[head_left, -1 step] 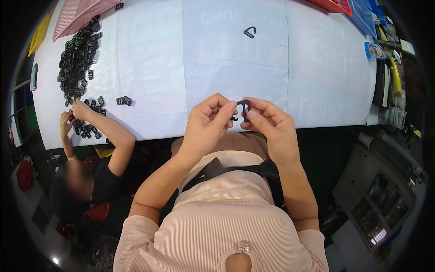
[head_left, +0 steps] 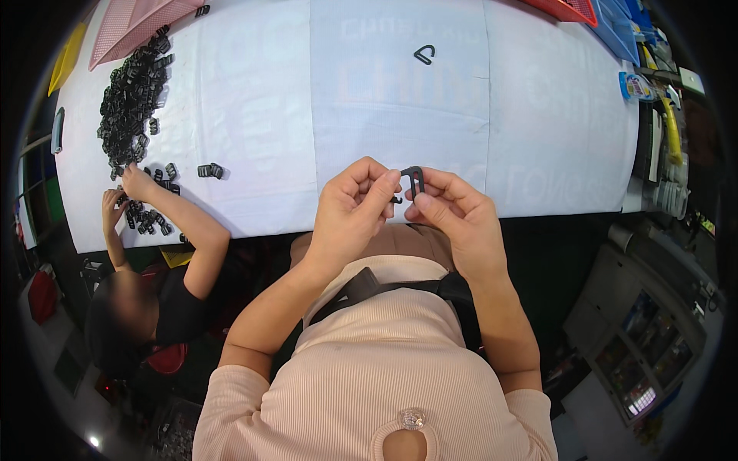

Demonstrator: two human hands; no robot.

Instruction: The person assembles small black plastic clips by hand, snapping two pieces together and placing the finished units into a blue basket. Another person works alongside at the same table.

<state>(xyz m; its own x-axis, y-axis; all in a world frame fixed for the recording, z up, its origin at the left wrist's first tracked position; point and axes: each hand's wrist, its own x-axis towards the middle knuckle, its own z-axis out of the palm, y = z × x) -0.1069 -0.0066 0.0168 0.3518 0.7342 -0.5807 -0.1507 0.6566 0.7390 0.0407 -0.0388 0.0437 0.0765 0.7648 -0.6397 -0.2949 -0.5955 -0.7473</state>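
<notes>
In front of my waist, over the near table edge, both hands hold a small black plastic hook (head_left: 415,175). It has a curved top and a narrow slot. My left hand (head_left: 355,203) is closed, thumb and forefinger pinching one side of it. A small black curled end (head_left: 396,200) shows beside those fingers. My right hand (head_left: 459,211) pinches the other side, thumb toward me. Fingers cover part of the piece. Farther off on the white table (head_left: 254,100) lies a black triangular wire-like hook (head_left: 423,54).
At the left, a co-worker's hands (head_left: 138,183) handle small black buckles beside a large pile of them (head_left: 131,100). A pink basket (head_left: 142,27) stands at the far left. Red (head_left: 565,9) and blue bins (head_left: 615,31) stand far right, near a bottle (head_left: 636,86).
My right hand has shifted slightly, and the black hook has turned a little, so its slot shows more fully. My left hand is nearly unmoved.
</notes>
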